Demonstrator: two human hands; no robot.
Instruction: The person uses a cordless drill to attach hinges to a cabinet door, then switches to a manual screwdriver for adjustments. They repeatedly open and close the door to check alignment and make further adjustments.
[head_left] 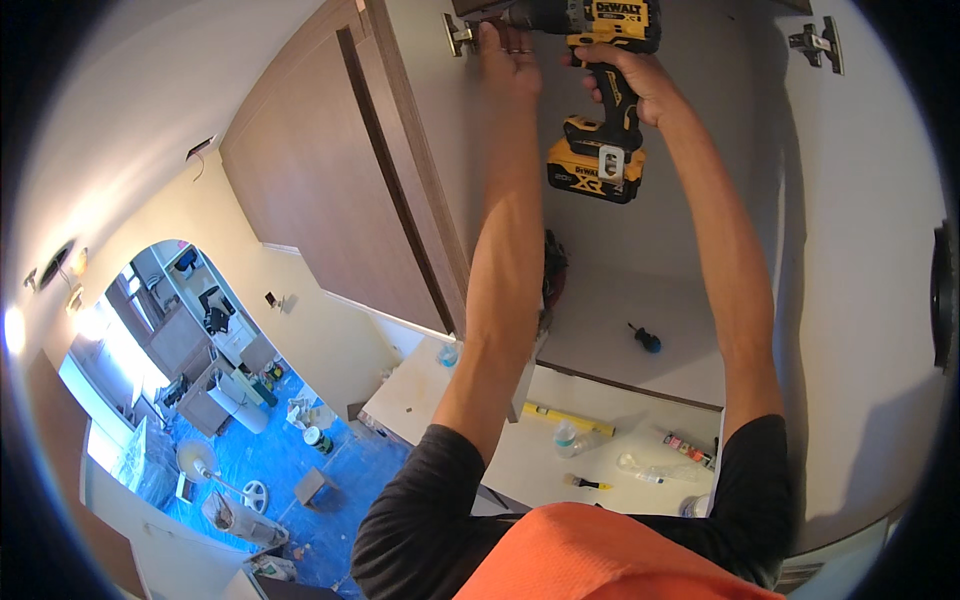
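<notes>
My right hand point(640, 85) is wrapped round the grip of a yellow and black cordless drill point(596, 172), held up inside an open cabinet. The drill's nose points left, toward the cabinet's side wall. My left hand point(512, 65) is raised by that wall, just under the drill's nose and beside a metal hinge point(459, 36). Its fingers are bent together; what they pinch, if anything, is hidden. A second metal hinge point(820, 45) is fixed on the panel to the right. On the cabinet floor lies a screwdriver point(646, 339) with a blue and black handle.
Beneath the cabinet, a white counter point(530, 470) bears a yellow level point(570, 418), a clear bottle point(566, 438), and a paintbrush point(587, 482). A brown cabinet door point(330, 170) stands to the left. Beyond, blue sheeting point(350, 480) covers a floor with a fan point(197, 460) and buckets.
</notes>
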